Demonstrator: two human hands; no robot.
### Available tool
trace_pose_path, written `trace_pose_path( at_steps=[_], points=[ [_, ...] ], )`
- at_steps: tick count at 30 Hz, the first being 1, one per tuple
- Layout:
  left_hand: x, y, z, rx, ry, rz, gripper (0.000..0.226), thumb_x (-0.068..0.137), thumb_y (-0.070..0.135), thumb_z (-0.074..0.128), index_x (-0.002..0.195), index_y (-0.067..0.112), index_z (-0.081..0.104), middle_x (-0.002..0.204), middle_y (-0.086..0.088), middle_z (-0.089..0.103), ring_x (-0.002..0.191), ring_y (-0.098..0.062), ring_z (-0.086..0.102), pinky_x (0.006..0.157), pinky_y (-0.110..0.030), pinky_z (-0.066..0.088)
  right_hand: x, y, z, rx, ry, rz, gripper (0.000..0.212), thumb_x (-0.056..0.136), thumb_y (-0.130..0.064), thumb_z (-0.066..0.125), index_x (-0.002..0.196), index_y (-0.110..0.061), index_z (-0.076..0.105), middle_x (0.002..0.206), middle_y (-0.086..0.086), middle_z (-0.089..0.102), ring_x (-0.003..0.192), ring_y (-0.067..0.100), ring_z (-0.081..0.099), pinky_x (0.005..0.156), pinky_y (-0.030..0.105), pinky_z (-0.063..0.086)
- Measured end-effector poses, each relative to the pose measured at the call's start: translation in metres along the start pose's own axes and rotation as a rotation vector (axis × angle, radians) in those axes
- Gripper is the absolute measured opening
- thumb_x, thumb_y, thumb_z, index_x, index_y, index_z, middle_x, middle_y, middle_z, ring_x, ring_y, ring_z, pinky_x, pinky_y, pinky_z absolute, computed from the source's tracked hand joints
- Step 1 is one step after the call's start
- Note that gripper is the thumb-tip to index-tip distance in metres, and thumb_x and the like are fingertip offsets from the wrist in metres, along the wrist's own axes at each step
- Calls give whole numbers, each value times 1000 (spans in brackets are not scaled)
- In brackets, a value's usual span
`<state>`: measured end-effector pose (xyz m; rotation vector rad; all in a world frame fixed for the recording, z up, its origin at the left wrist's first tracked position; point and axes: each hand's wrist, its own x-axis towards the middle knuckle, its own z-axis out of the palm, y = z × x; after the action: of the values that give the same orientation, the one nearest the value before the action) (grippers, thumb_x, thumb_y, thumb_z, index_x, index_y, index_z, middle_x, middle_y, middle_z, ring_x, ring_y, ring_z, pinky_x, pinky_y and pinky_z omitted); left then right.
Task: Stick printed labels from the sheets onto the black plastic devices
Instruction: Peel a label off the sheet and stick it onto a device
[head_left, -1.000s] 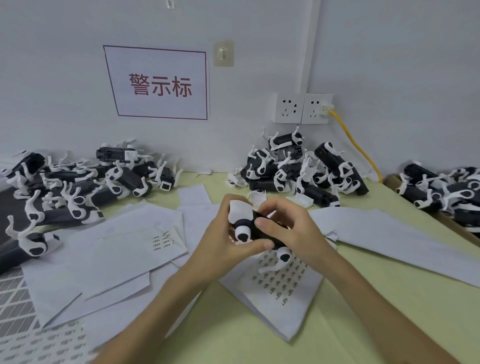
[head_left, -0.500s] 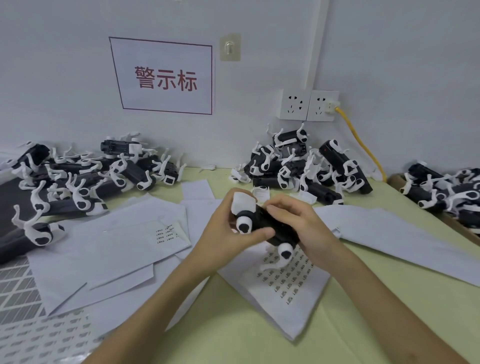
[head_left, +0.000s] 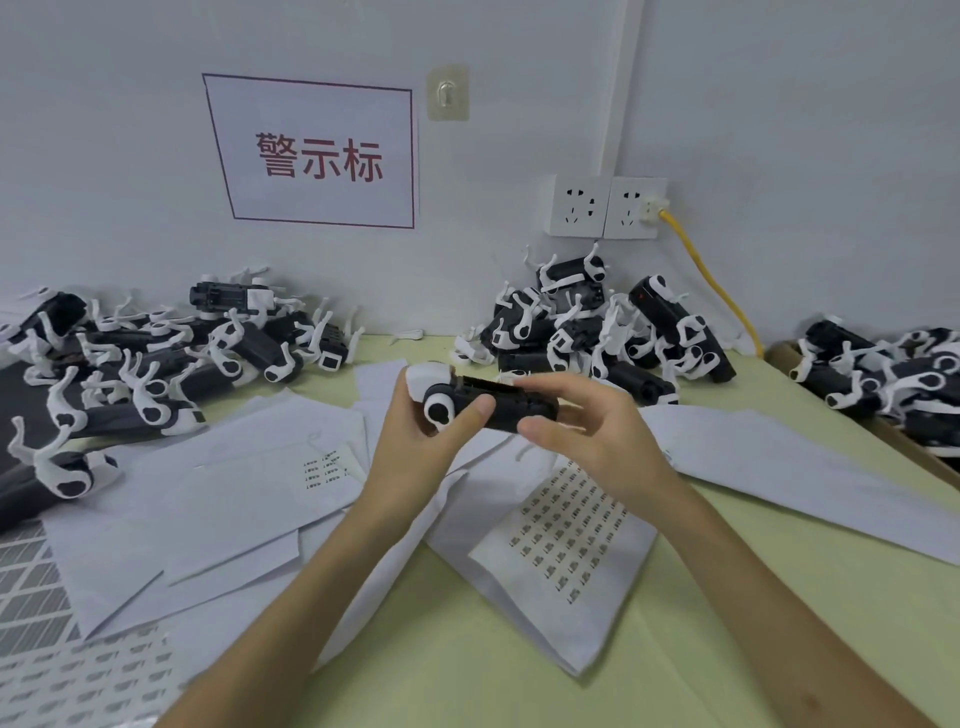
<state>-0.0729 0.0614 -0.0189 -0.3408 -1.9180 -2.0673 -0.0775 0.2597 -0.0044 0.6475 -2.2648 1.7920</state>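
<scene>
A pale green table (head_left: 519, 675) stood against a grey-white wall bearing a red-lettered sign (head_left: 317, 156) and a double socket (head_left: 605, 208) with a yellow cable (head_left: 717, 280).

One black device (head_left: 498, 408) with a white end cap was held above the middle of the table, lying roughly level. The left hand (head_left: 410, 447) gripped its capped end, thumb across the near side. The right hand (head_left: 597, 441) pinched the other end, forefinger along the top edge and thumb on the near face. Whether a label lay under that fingertip could not be told.

Directly beneath, a label sheet (head_left: 566, 530) carried many rows of unused labels. A second sheet (head_left: 324, 470) to the left kept only a small cluster, and further printed sheets (head_left: 78, 686) lay at the near left corner.

Devices were heaped in a left pile (head_left: 156, 364), a middle pile (head_left: 587, 338) and a right pile (head_left: 893, 374); which heaps were already labelled could not be read.

Judged from the stock of labels and devices, the task was mid-run, with one unit in hand and much left to do.
</scene>
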Motion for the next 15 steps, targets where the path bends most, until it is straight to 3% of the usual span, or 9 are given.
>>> trace_pose_path(
  at_steps=[3, 5, 7, 9, 11, 15],
  points=[
    [1, -5, -2, 196, 62, -32, 61, 82, 36, 82, 130, 24, 45, 117, 12, 61, 104, -2, 66, 85, -20, 53, 4, 10, -5, -100, 180, -30, 37, 83, -23, 84, 118, -28, 71, 110, -11, 75, 105, 7, 70, 91, 33, 59],
    [2, -7, -6, 405, 36, -26, 42, 89, 25, 78, 121, 22, 51, 114, 9, 60, 95, -5, 69, 78, -22, 54, 7, 19, -12, -220, 266, -7, 40, 83, -24, 84, 120, -27, 70, 111, -12, 73, 108, 6, 68, 93, 33, 58],
    [2, -6, -10, 505, -150, -76, 12, 94, 25, 72, 98, 18, 64, 94, 6, 70, 74, -13, 72, 64, -30, 54, 8, 27, -16, -304, 286, 22, 43, 83, -25, 83, 123, -25, 68, 116, -13, 70, 111, 8, 65, 98, 36, 54],
    [0, -6, -7, 577, -407, -155, 23, 97, 35, 68, 82, 18, 68, 75, 3, 72, 57, -14, 66, 55, -27, 50, 9, 33, -15, -353, 270, 23, 43, 84, -25, 83, 124, -25, 68, 119, -14, 67, 113, 8, 62, 101, 38, 52],
    [-4, -5, -3, 697, -592, -179, 29, 94, 45, 68, 78, 22, 69, 68, 7, 69, 52, -4, 58, 55, -20, 45, 9, 39, -10, -369, 238, 8, 43, 84, -26, 82, 125, -27, 67, 121, -16, 65, 113, 7, 61, 101, 39, 52],
    [-5, -2, -4, 752, -741, -207, 27, 86, 51, 77, 86, 25, 75, 71, 17, 64, 58, 3, 53, 61, -16, 40, 9, 45, -6, -398, 191, 29, 48, 86, -30, 79, 131, -30, 63, 126, -15, 63, 114, 9, 59, 101, 37, 51]
  ],
)
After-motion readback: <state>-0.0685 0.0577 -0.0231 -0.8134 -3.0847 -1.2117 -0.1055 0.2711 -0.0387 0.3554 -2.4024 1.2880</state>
